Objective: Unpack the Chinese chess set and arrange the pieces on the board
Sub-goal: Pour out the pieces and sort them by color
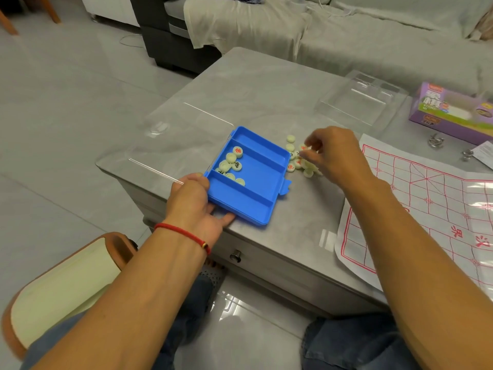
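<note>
Step in hand: unpacking, pieces half out of the case.

- Blue case (250, 180): near-left part of the tabletop (266, 97), tilted up on its left edge; my left hand (193, 198) grips that edge, thumb on top, fingers beneath.
- Pieces in the case (231, 164): a small cluster in the left end of the middle compartment.
- Loose pieces (298, 161): heap just right of the case; my right hand (333, 156) pinches among them, exact piece unclear.
- Board sheet (426, 209): unfolded at right, no pieces on it.

Next, by my judgement: empty the case, then carry pieces onto the board.
</note>
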`<state>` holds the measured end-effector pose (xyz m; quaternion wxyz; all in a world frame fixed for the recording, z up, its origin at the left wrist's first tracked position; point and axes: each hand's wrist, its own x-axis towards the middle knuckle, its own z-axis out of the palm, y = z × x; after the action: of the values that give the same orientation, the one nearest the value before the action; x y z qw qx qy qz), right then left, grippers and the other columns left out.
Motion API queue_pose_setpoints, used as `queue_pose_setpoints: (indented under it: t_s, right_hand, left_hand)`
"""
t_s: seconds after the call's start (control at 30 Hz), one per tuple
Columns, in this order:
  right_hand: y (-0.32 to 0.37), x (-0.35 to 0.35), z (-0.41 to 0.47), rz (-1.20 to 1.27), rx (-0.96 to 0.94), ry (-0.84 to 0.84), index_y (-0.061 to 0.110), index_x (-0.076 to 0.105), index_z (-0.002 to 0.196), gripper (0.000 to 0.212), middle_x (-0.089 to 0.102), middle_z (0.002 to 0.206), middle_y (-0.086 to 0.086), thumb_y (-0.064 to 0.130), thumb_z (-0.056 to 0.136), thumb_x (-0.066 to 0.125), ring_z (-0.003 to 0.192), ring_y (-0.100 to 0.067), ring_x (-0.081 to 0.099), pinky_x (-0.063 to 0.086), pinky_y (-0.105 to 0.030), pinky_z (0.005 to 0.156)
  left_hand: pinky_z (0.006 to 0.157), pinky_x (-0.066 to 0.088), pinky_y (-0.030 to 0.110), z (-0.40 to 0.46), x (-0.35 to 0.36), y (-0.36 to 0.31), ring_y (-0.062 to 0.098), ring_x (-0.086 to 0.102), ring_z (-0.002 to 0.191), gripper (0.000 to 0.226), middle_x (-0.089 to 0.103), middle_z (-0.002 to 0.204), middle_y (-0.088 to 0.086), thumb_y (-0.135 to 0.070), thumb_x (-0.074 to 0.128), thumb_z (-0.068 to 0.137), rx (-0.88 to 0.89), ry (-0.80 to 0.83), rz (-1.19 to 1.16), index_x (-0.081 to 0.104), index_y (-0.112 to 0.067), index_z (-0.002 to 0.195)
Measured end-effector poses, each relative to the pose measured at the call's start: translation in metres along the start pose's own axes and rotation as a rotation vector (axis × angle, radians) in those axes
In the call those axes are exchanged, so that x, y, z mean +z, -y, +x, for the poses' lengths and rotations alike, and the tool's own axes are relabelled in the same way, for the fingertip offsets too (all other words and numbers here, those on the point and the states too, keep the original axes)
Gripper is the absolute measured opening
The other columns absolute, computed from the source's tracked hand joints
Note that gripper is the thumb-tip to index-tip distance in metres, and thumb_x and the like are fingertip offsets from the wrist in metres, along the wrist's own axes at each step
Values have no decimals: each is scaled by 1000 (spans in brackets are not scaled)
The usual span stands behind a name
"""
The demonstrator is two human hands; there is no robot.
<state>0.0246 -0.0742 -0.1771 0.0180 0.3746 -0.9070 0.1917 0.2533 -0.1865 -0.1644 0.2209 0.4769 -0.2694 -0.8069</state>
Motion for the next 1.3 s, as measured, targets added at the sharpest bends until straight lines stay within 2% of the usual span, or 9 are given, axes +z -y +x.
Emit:
queue_pose_setpoints:
  t_s: [0.07, 0.17, 0.33, 0.43, 0.53, 0.7, 1.0, 1.17, 1.3]
  right_hand:
    - [-8, 5, -2, 5, 65, 61, 12, 70, 115, 34, 68, 104, -7, 33, 88, 73, 89, -20, 60, 46, -29, 77]
    - [-3, 5, -2, -40, 21, 58, 14, 69, 118, 36, 67, 105, -6, 34, 89, 72, 92, -23, 61, 49, -33, 80]
    - [37, 7, -10, 169, -341, -18, 16, 72, 106, 19, 64, 93, 2, 22, 89, 72, 78, -16, 60, 51, -37, 78]
    - [60, 21, -15, 251, -497, 86, 19, 70, 115, 27, 63, 106, 2, 21, 88, 73, 82, -10, 57, 49, -28, 74]
    - [67, 39, -18, 163, -563, 104, 17, 64, 125, 34, 58, 123, -1, 17, 92, 67, 91, -13, 58, 52, -36, 77]
    - [62, 45, -16, 88, -575, 108, 16, 64, 125, 30, 58, 124, -3, 13, 94, 61, 94, -26, 62, 53, -43, 75]
    - [61, 39, -16, 69, -498, 166, 16, 71, 111, 25, 61, 109, -5, 21, 87, 71, 76, -20, 60, 53, -42, 74]
    - [55, 33, -15, 89, -520, 151, 18, 73, 105, 17, 62, 97, 0, 22, 89, 70, 67, -5, 45, 49, -33, 70]
    - [52, 36, -16, 123, -554, 137, 15, 75, 102, 16, 65, 93, -1, 22, 89, 72, 67, -6, 45, 40, -26, 67]
  left_hand:
    - [54, 57, 45, 0, 1, 0, 27, 67, 92, 21, 63, 105, 9, -2, 39, 98, 5, -9, -2, 50, -20, 97]
    - [54, 57, 45, -1, 2, 0, 26, 67, 91, 21, 64, 104, 9, -2, 39, 98, 5, -12, -3, 50, -19, 95]
    - [60, 58, 48, -1, 4, 3, 28, 67, 92, 20, 64, 105, 10, -2, 40, 98, 4, -6, 5, 51, -19, 98]
    - [66, 57, 51, -1, 4, 5, 29, 67, 94, 22, 64, 106, 11, -1, 40, 96, -6, -5, -4, 51, -19, 98]
    - [67, 57, 52, 0, 3, 6, 29, 66, 93, 23, 64, 106, 11, 0, 41, 95, -14, 12, -5, 52, -20, 100]
    - [69, 57, 53, 0, 3, 6, 29, 66, 90, 23, 64, 104, 12, -1, 39, 96, -21, 28, 7, 52, -19, 102]
    - [62, 55, 48, -2, 3, 5, 28, 67, 85, 21, 64, 97, 12, -3, 40, 98, -56, 14, 23, 52, -18, 89]
    - [63, 56, 49, -2, 4, 4, 28, 67, 86, 20, 64, 97, 12, -3, 41, 98, -55, 3, 24, 51, -18, 88]
    - [64, 55, 49, -3, 5, 4, 28, 67, 84, 21, 65, 94, 12, -3, 41, 98, -58, -5, 22, 51, -17, 86]
